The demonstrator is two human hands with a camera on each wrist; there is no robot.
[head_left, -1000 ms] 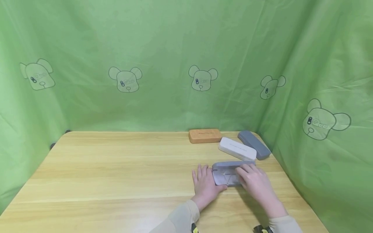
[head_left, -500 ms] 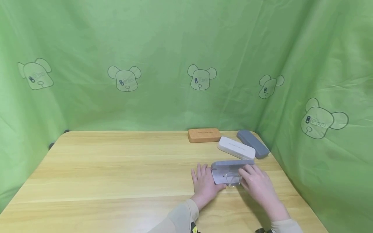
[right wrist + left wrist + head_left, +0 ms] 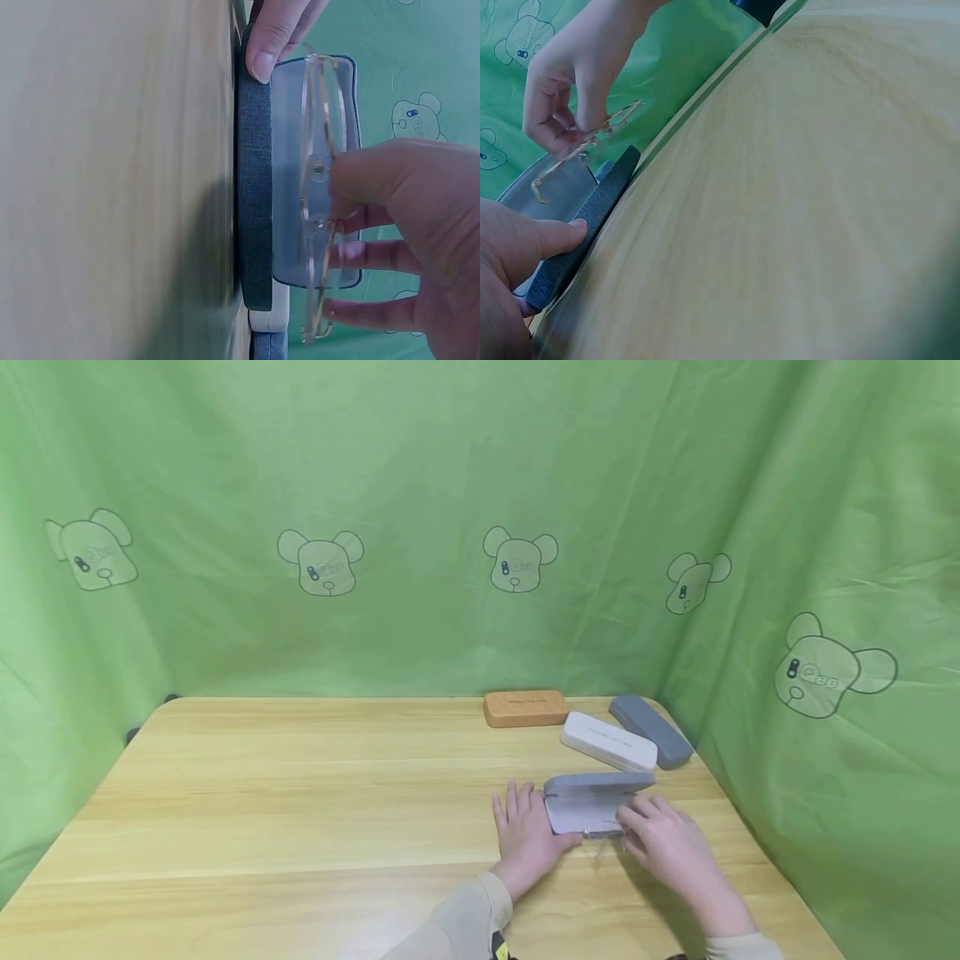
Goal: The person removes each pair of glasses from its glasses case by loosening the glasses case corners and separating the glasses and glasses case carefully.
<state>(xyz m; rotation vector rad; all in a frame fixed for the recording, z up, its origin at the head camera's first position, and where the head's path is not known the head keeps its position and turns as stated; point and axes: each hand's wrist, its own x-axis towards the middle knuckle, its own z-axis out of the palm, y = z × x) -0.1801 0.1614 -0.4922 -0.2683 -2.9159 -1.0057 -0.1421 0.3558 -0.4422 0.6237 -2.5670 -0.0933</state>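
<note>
A grey-blue glasses case [image 3: 588,810] stands with its lid up on the table, its pale inside facing me. My left hand [image 3: 525,837] rests against the case's left end, with the thumb [image 3: 564,237] laid on the front wall. In my right hand [image 3: 667,843], a pair of thin gold-rimmed glasses [image 3: 319,195] is pinched between thumb and fingers. The glasses hang just above the case's front edge, their temples folded in. In the head view their clear lenses are faint, and the fingers partly cover them.
Behind the open case lie a white glasses case [image 3: 609,742], an orange-brown case [image 3: 526,708] and a darker blue-grey case [image 3: 652,732], all closed. The wooden table [image 3: 300,810] is bounded by green curtains [image 3: 420,460] at the back and sides.
The right hand has lifted the glasses out of the open case and toward the table's front edge. My left hand has stayed at the case's left end.
</note>
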